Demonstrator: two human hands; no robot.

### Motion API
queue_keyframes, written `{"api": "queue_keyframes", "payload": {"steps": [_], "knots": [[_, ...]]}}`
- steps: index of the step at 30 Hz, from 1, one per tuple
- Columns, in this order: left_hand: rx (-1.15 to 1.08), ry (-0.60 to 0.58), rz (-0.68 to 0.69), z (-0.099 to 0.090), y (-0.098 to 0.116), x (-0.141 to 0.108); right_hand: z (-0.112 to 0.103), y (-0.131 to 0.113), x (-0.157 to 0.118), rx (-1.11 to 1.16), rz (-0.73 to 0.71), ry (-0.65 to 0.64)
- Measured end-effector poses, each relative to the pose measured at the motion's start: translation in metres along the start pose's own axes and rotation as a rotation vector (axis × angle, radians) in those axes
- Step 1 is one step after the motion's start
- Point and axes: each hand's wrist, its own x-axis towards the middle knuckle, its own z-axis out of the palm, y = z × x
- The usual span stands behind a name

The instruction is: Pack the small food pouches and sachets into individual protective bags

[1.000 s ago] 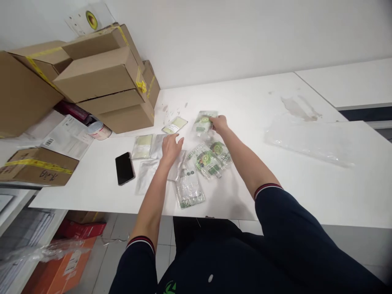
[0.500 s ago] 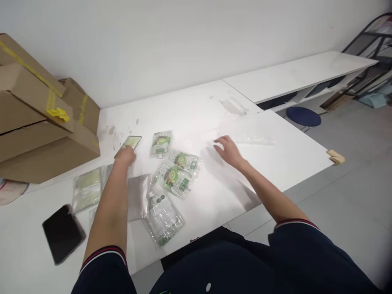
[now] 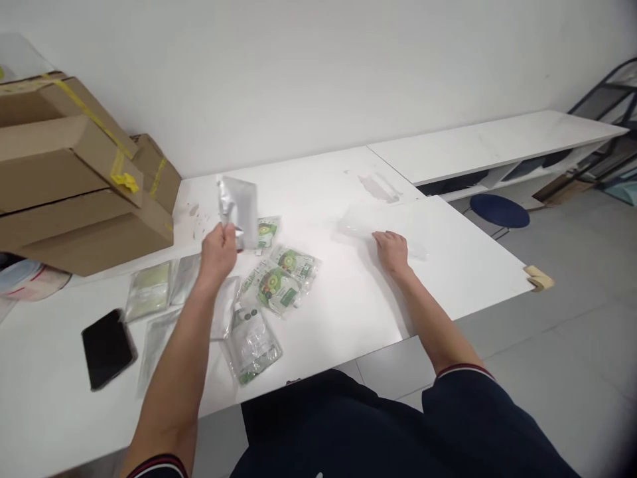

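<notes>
My left hand [image 3: 219, 251] is closed on the lower edge of a silver pouch [image 3: 239, 207], raised over the table's left side. My right hand [image 3: 392, 251] has its fingers pressed together on a clear plastic bag [image 3: 361, 219] lying on the white tabletop. Green-and-white pouches with kiwi pictures [image 3: 275, 285] lie between the hands. One more kiwi pouch [image 3: 267, 230] is partly hidden behind the silver one. Nearer the front edge is a clear-wrapped white pouch [image 3: 253, 342]. Flat clear and silver packets [image 3: 149, 289] lie around my left forearm.
Cardboard boxes [image 3: 74, 179] with yellow tape stand at the left against the wall. A black phone [image 3: 108, 348] lies at the lower left. Beyond the table's right end are a blue stool [image 3: 499, 210] and a tan block [image 3: 539, 279] on the corner.
My left hand has lifted a silver pouch off the table and moved right. My right hand has come down onto the clear bag and closed. The camera view has shifted slightly.
</notes>
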Motion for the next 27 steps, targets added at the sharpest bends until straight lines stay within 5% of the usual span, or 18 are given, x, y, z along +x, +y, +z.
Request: {"api": "queue_keyframes", "payload": {"steps": [2, 6, 9, 11, 17, 22, 27], "knots": [[-0.290, -0.048, -0.049, 0.003, 0.015, -0.050, -0.012, -0.008, -0.012, 0.209, 0.005, 0.159], [-0.875, -0.182, -0.375, 0.004, 0.022, -0.120, -0.070, -0.015, -0.036, 0.795, 0.057, 0.451], [-1.121, -0.206, -0.477, 0.002, 0.020, -0.147, -0.113, -0.017, -0.036, 1.077, 0.105, 0.492], [-1.234, -0.182, -0.486, 0.004, 0.022, -0.157, -0.124, -0.020, -0.029, 1.133, 0.164, 0.422], [-1.414, -0.227, -0.593, 0.020, 0.033, -0.182, -0.072, -0.029, -0.023, 0.936, 0.459, -0.005], [-1.433, -0.298, -0.695, 0.038, 0.027, -0.196, -0.045, -0.043, -0.076, 0.334, 0.228, 0.135], [-1.400, -0.426, -0.752, 0.066, 0.027, -0.209, -0.034, -0.062, -0.126, 0.135, 0.086, -0.127]]}}
